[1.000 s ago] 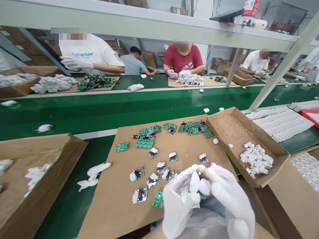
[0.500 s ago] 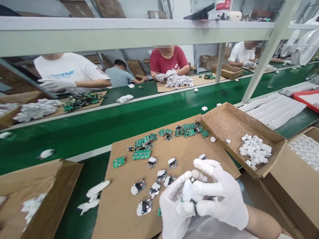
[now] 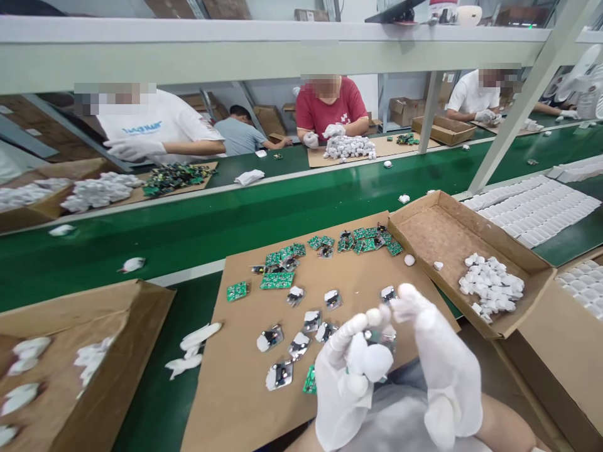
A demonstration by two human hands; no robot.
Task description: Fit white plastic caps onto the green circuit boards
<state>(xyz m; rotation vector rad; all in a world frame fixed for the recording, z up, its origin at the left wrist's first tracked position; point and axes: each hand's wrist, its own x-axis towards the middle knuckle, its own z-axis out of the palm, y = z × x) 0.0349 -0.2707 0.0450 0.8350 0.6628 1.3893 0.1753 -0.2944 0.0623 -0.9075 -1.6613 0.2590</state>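
**Q:** What have your fingers got hold of?

**A:** My white-gloved left hand (image 3: 346, 383) is curled shut round a small white plastic shell (image 3: 377, 362), propped low over the near edge of the flat brown cardboard sheet (image 3: 245, 402). My white-gloved right hand (image 3: 443, 370) stands just beside it, fingers (image 3: 406, 300) bent and tips pressed to the same piece; I judge both grip it, held close so I can see the fit. Whether a board sits inside the shell, I cannot tell.

**Q:** And what lies around them?

**A:** Just beyond my fingertips, half-built white-and-silver modules (image 3: 296, 345) lie scattered within easy reach. Farther out on the sheet sit loose green circuit boards (image 3: 277, 279). To the right of my right hand, the open shallow cardboard box (image 3: 471, 220) holds a heap of small white plastic caps (image 3: 492, 292), its near wall close to my wrist. Left of my left hand the sheet is bare up to its edge, then the green worktop (image 3: 155, 402) with white strips (image 3: 198, 339). Past the sheet runs the green conveyor belt (image 3: 188, 226), with other gloved workers (image 3: 330, 110) seated across it.
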